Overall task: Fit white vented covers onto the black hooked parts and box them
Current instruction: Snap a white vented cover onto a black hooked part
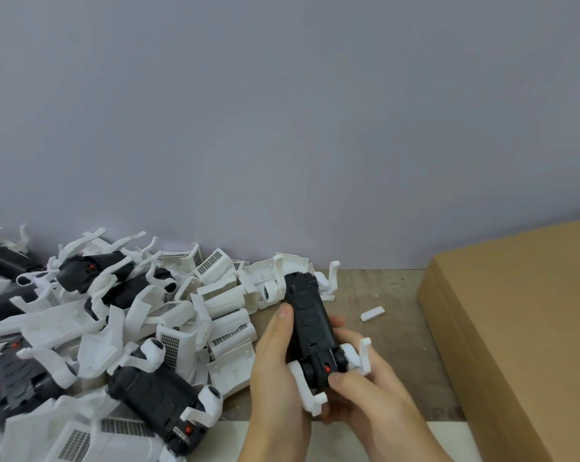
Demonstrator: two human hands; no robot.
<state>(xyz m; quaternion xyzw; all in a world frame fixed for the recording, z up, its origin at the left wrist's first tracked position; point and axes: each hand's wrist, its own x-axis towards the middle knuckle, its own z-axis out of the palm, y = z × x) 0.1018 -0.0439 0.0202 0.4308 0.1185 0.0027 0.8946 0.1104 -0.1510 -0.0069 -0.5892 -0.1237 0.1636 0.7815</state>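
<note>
Both hands grip one black hooked part above the bench: left hand wrapped along its side, right hand closed on its near end. White covers lie heaped just left; a cardboard box sits right.
</note>
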